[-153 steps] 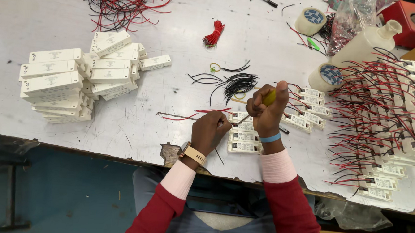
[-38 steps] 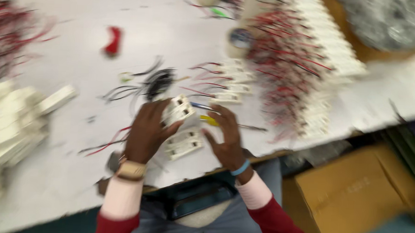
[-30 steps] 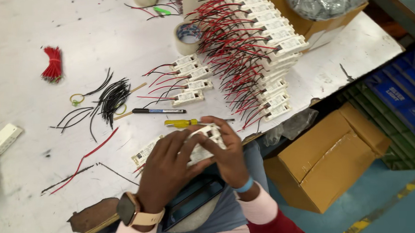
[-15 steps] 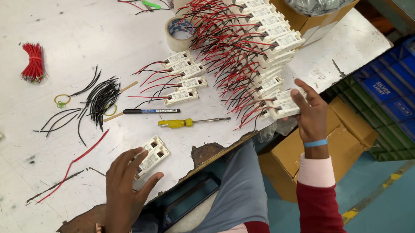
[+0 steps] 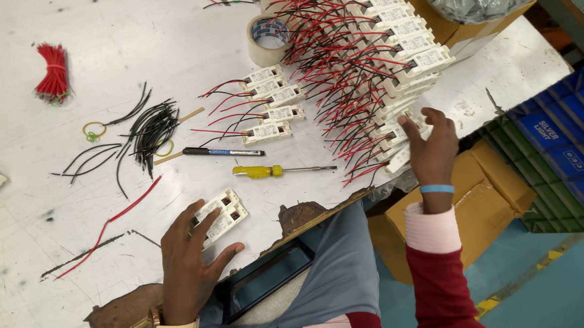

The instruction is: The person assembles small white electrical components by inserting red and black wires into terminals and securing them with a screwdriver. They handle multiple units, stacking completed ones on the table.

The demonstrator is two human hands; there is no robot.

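Observation:
My left hand [image 5: 190, 262] rests near the table's front edge with its fingers spread over two small white terminal blocks [image 5: 221, 215]. My right hand [image 5: 431, 146] reaches to the right end of the table and touches a white wired block [image 5: 400, 138] at the near end of a long stack of such blocks with red and black wires [image 5: 371, 55]. Between the hands lie a yellow-handled screwdriver [image 5: 271, 171] and a dark pen [image 5: 223, 152]. A short row of wired blocks [image 5: 271, 110] lies behind them.
A tape roll [image 5: 269, 38] stands at the back. Loose black wires [image 5: 150, 130], a red wire [image 5: 112, 220] and a red wire bundle [image 5: 54, 72] lie to the left. A cardboard box [image 5: 490, 188] and blue crates [image 5: 559, 145] stand off the table's right edge.
Both hands worked together over the blocks a second ago. My right hand has since carried a wired block to the stack on the right; my left hand stayed on the remaining white blocks.

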